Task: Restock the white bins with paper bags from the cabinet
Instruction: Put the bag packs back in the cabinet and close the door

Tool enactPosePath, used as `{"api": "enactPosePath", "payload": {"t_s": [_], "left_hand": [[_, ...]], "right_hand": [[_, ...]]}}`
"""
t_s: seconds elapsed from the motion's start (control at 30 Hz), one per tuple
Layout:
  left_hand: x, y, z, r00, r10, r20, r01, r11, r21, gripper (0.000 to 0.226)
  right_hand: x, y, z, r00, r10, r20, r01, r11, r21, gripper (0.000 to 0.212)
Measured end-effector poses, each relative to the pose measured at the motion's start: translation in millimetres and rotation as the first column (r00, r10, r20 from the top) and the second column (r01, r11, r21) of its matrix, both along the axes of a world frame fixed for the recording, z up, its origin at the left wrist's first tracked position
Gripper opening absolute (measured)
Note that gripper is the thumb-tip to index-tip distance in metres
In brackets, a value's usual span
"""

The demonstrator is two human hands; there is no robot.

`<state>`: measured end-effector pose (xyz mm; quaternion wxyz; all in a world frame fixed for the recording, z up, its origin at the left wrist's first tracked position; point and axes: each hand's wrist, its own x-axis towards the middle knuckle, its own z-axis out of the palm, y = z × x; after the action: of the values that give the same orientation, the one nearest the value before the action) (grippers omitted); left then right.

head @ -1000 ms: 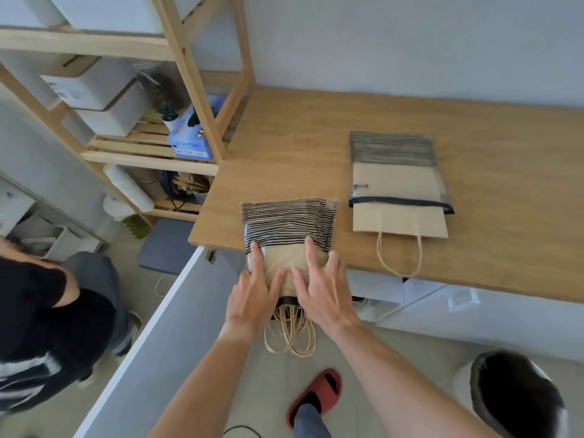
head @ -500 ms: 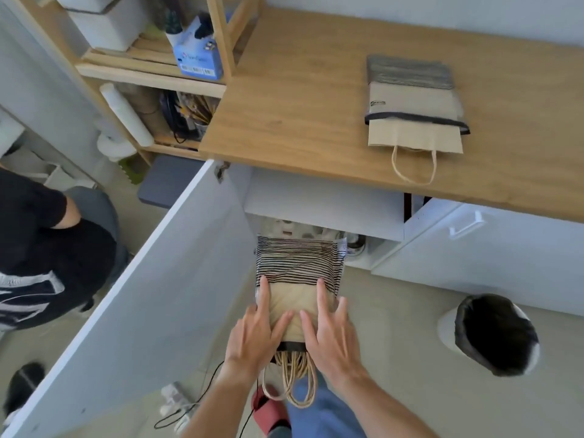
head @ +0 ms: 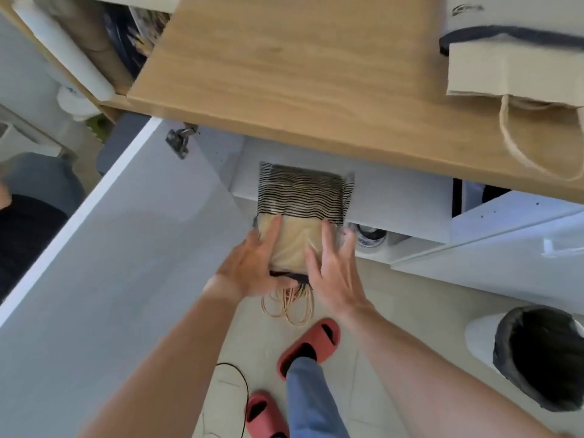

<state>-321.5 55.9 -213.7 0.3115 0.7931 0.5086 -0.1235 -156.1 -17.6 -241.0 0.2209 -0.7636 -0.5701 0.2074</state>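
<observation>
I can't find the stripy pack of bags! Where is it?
In the head view, the pack of bags is at centre, held between the left hand and right hand, below the wooden counter, by the open cabinet.

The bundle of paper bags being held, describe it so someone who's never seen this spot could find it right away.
Start at the wooden countertop, then look under its front edge to the open white cabinet. There the left hand and right hand hold a plastic-wrapped bundle of paper bags. Black wavy stripes and dangling twine handles set it apart from the other bundle, which lies on the countertop.
</observation>
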Motion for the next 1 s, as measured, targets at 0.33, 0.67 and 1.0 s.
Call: {"api": "enactPosePath", "payload": {"t_s": [0.33,0.67,1.0], "left_hand": [[40,148,-106,0.998,0.053,-0.040,-0.042,0.969,0.244,0.098],[62,203,-121,0.997,0.061,-0.041,-0.030,0.844,0.535,0.080],[34,85,-46,0.993,0.115,-0.004,-0.105,0.914,0.392,0.072]], "right_hand": [[24,160,-108,0.999,-0.041,0.034,0.040,0.999,0.035,0.062],[43,231,-114,0.958,-0.152,0.244,0.162,0.987,-0.022,0.073],[22,93,-41,0.962,0.004,0.272,0.064,0.969,-0.241,0.066]]}}
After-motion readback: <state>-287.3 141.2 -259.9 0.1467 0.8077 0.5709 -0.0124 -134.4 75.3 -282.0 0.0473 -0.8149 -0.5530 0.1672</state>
